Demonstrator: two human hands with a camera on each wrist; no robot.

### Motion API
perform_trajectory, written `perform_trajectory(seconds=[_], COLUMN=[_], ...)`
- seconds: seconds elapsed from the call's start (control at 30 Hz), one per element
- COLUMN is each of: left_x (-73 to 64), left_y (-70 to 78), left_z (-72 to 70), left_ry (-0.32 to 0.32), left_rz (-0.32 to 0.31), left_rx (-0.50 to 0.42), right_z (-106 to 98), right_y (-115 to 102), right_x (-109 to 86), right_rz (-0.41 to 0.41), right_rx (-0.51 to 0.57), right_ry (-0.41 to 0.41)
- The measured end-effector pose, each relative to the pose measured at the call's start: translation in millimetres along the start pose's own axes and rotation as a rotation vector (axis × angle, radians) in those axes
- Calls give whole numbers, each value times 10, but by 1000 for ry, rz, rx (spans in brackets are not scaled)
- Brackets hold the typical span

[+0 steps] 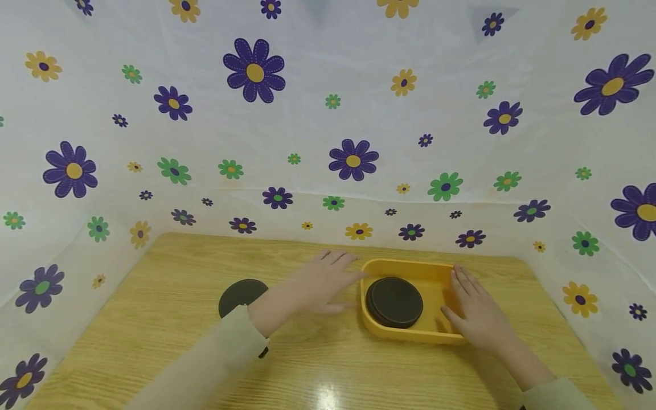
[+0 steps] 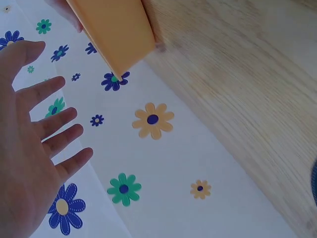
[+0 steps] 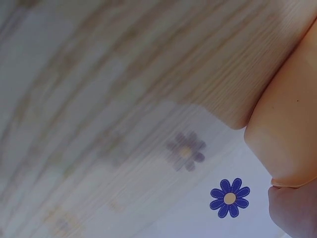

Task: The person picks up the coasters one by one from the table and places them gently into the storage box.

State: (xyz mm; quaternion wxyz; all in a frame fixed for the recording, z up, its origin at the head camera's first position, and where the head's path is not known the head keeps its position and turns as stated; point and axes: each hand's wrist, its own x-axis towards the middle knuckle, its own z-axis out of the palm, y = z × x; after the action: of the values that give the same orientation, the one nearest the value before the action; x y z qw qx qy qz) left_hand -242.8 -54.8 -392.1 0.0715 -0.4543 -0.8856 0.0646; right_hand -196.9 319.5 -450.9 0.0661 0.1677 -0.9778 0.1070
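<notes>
A yellow oblong tray sits on the table, with a dark round flat object inside its left half; its exact kind is unclear. My right hand rests on the tray's right end, fingers extended at the far corner and thumb over the inside. My left hand, somewhat blurred, is by the tray's left end with fingers spread; the left wrist view shows them apart from the tray. Left of it lies another dark round object, partly covered by my left forearm.
The wooden table is bordered at the back and sides by a white cloth with purple, yellow and green flowers. A small black piece shows beside the left sleeve.
</notes>
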Motion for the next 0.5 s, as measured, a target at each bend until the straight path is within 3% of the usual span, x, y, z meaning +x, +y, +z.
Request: perform_trajectory(seconds=[0.23, 0.5], left_x=[-341, -747], left_y=[-123, -316], left_z=[23, 185], left_ry=[-15, 1], left_rz=[-40, -92], left_rx=[-29, -86], right_z=[12, 37], right_y=[20, 37], right_x=[-4, 2], right_rz=[7, 6], right_rx=[-5, -7], right_ry=[-4, -8])
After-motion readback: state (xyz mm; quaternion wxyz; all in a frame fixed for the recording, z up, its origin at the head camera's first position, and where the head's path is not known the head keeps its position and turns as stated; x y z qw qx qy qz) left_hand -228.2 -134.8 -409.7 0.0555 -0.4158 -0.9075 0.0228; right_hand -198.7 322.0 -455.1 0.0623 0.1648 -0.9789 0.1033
